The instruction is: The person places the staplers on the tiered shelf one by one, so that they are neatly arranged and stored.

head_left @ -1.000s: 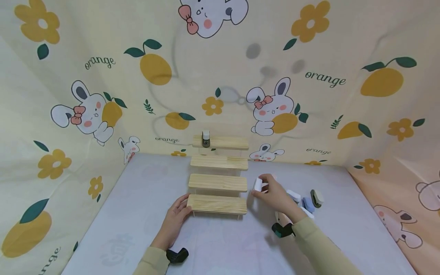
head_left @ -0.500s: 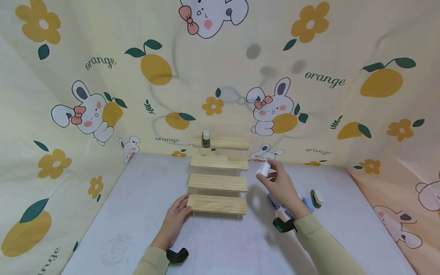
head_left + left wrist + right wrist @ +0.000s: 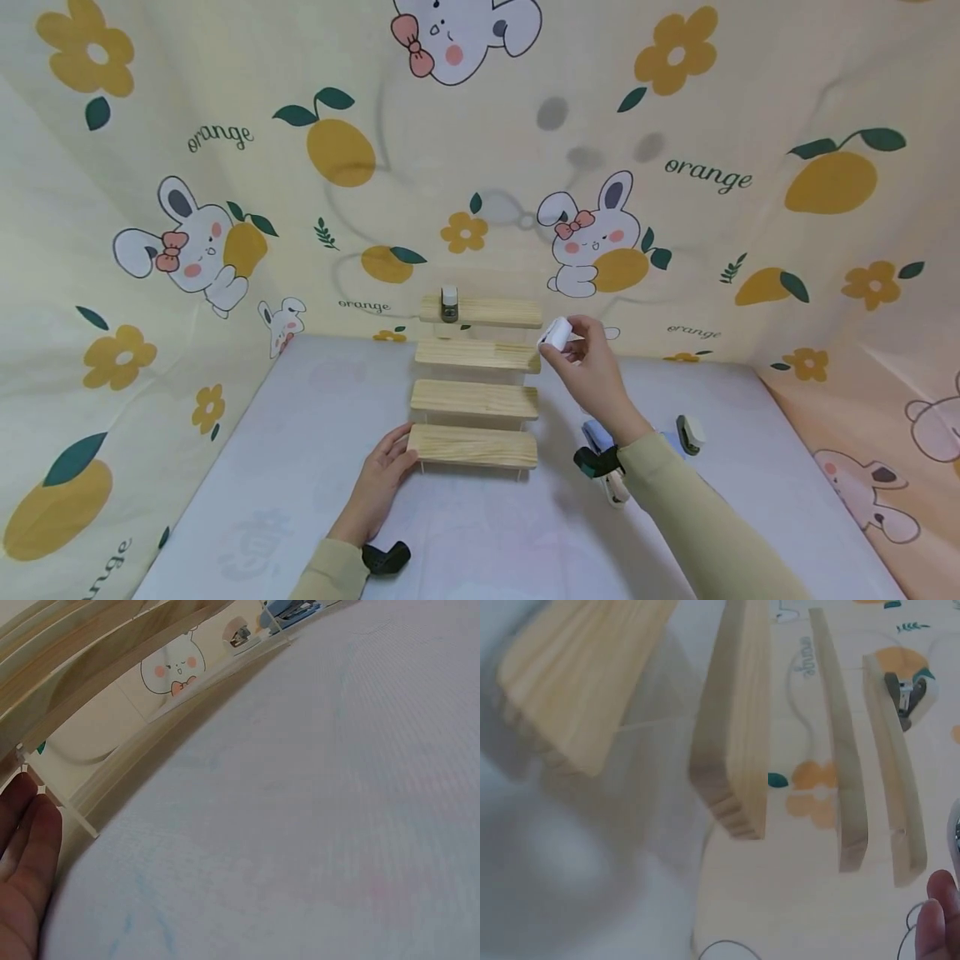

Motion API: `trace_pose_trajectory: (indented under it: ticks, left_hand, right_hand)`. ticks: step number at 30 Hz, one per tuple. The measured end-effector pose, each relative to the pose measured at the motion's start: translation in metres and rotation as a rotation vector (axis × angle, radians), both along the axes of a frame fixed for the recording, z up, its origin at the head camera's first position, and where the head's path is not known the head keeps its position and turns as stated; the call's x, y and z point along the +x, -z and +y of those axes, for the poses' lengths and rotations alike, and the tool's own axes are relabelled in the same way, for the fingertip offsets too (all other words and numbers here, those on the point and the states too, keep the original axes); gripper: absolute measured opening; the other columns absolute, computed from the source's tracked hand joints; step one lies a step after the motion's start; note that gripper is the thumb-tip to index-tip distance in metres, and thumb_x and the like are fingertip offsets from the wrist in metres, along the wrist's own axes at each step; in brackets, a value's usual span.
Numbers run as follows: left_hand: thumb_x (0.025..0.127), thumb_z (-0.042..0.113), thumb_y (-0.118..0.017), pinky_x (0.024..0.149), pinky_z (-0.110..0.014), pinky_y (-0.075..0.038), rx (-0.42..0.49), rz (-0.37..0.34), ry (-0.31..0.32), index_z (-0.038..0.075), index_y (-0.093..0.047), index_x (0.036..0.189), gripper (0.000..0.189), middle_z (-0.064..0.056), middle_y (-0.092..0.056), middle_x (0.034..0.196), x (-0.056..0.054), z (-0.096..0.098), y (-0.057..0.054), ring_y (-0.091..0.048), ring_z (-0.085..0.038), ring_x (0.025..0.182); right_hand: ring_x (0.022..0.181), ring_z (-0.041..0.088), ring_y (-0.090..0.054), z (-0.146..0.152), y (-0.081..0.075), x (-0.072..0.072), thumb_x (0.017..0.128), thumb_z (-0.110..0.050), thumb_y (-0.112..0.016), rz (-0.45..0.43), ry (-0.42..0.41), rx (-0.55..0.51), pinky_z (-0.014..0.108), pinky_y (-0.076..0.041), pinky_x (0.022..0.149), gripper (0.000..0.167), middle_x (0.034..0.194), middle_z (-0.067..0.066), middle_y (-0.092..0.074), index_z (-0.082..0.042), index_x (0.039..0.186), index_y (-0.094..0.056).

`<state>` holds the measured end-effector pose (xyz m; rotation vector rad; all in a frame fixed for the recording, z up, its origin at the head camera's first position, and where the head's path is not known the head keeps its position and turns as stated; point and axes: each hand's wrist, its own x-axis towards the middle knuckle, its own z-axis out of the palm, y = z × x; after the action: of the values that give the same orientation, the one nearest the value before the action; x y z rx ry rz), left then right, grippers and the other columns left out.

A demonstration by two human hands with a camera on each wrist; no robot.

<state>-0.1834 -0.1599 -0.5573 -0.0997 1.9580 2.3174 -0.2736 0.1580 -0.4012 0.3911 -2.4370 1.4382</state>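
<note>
My right hand (image 3: 596, 375) pinches a small white stapler (image 3: 556, 334) between thumb and fingers, beside the right ends of the upper boards. My left hand (image 3: 382, 479) rests its fingertips against the left end of the lowest board of a stepped wooden rack (image 3: 472, 446). In the left wrist view its fingers (image 3: 37, 847) look fairly straight, next to a thin rack leg. On the top board, towards the left, stands a dark grey and white stapler (image 3: 449, 304). The right wrist view shows only fingertips (image 3: 932, 930) of that hand and a sliver of the stapler.
On the white cloth right of the rack lie a blue stapler (image 3: 596, 435), a beige one (image 3: 617, 490) and a dark green and cream one (image 3: 691, 435). The right forearm hides part of this group. A printed cloth (image 3: 480, 133) hangs behind.
My right hand has lifted the white stapler from beside the lower boards, up and away towards the upper boards, tilting it. The left hand and rack have stayed put.
</note>
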Motion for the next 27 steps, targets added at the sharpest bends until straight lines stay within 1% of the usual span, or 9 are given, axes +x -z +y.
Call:
trace_pose_trajectory:
  ticks: [2,3,6,11,14,15,19,22,27]
  left_hand:
    - [0.095,0.015,-0.06,0.104,-0.03,-0.043,-0.005,0.0,0.001,0.019,-0.043,0.144,0.052,-0.011,-0.049,0.14,0.0,0.0,0.001,-0.05,-0.021,0.126]
    - [0.095,0.015,-0.06,0.104,-0.03,-0.043,-0.007,0.0,0.002,0.019,-0.042,0.144,0.052,-0.011,-0.049,0.14,0.0,0.0,0.002,-0.05,-0.021,0.126]
    - [0.095,0.015,-0.06,0.104,-0.03,-0.043,-0.014,-0.01,0.0,0.02,-0.043,0.144,0.052,-0.01,-0.05,0.14,-0.001,-0.001,0.002,-0.05,-0.02,0.126]
    - [0.095,0.016,-0.061,0.105,-0.031,-0.042,-0.007,-0.012,-0.003,0.02,-0.042,0.144,0.053,-0.01,-0.049,0.141,0.0,-0.001,0.001,-0.049,-0.021,0.127]
    - [0.095,0.017,-0.061,0.106,-0.031,-0.042,-0.004,-0.012,-0.001,0.019,-0.042,0.144,0.053,-0.011,-0.048,0.142,0.0,0.0,0.001,-0.049,-0.021,0.127]
    - [0.095,0.017,-0.061,0.106,-0.031,-0.042,-0.003,-0.016,0.0,0.019,-0.042,0.144,0.053,-0.011,-0.048,0.142,0.0,0.0,0.001,-0.049,-0.021,0.127]
    - [0.095,0.016,-0.061,0.105,-0.031,-0.042,-0.004,-0.024,-0.001,0.019,-0.042,0.144,0.053,-0.011,-0.049,0.141,0.001,0.001,0.001,-0.049,-0.021,0.127]
    - [0.095,0.015,-0.06,0.105,-0.031,-0.042,-0.005,-0.019,0.001,0.019,-0.041,0.144,0.053,-0.011,-0.048,0.141,0.002,0.001,0.0,-0.049,-0.021,0.127]
    - [0.095,0.016,-0.06,0.105,-0.031,-0.042,-0.01,-0.011,-0.002,0.019,-0.041,0.144,0.053,-0.01,-0.048,0.142,0.002,0.001,-0.001,-0.048,-0.021,0.128]
  right_hand:
    - [0.095,0.021,-0.056,-0.006,-0.003,-0.004,0.088,-0.035,-0.072,0.006,0.001,0.005,0.023,-0.053,0.073,0.066,0.121,0.01,-0.049,-0.005,0.135,-0.036]
    - [0.095,0.02,-0.056,-0.009,-0.004,-0.006,0.088,-0.039,-0.071,0.009,0.004,0.011,0.026,-0.054,0.075,0.067,0.121,0.008,-0.049,-0.007,0.135,-0.037]
    - [0.098,0.02,-0.054,-0.018,-0.008,-0.012,0.087,-0.042,-0.071,0.024,0.005,0.021,0.033,-0.053,0.08,0.067,0.12,0.007,-0.05,-0.008,0.135,-0.038]
    - [0.102,0.021,-0.051,-0.031,-0.011,-0.023,0.087,-0.041,-0.071,0.068,-0.012,0.014,0.042,-0.049,0.088,0.063,0.117,0.004,-0.051,-0.011,0.133,-0.04]
    - [0.103,0.022,-0.051,-0.038,-0.013,-0.028,0.087,-0.039,-0.072,0.069,-0.03,0.006,0.043,-0.049,0.089,0.062,0.117,0.003,-0.052,-0.013,0.133,-0.041]
    - [0.104,0.023,-0.052,-0.041,-0.013,-0.03,0.087,-0.039,-0.072,0.064,-0.033,0.008,0.042,-0.049,0.089,0.062,0.117,0.003,-0.052,-0.013,0.134,-0.041]
    - [0.105,0.023,-0.055,-0.05,-0.012,-0.035,0.087,-0.04,-0.071,0.021,-0.047,0.026,0.038,-0.052,0.089,0.062,0.118,0.003,-0.053,-0.015,0.135,-0.041]
    - [0.105,0.021,-0.056,-0.057,-0.012,-0.039,0.087,-0.039,-0.072,0.0,-0.05,0.043,0.036,-0.053,0.09,0.062,0.119,0.003,-0.053,-0.015,0.136,-0.041]
    - [0.103,0.018,-0.058,-0.065,-0.014,-0.047,0.087,-0.039,-0.072,0.004,-0.063,0.052,0.035,-0.054,0.09,0.062,0.117,0.003,-0.054,-0.014,0.135,-0.043]
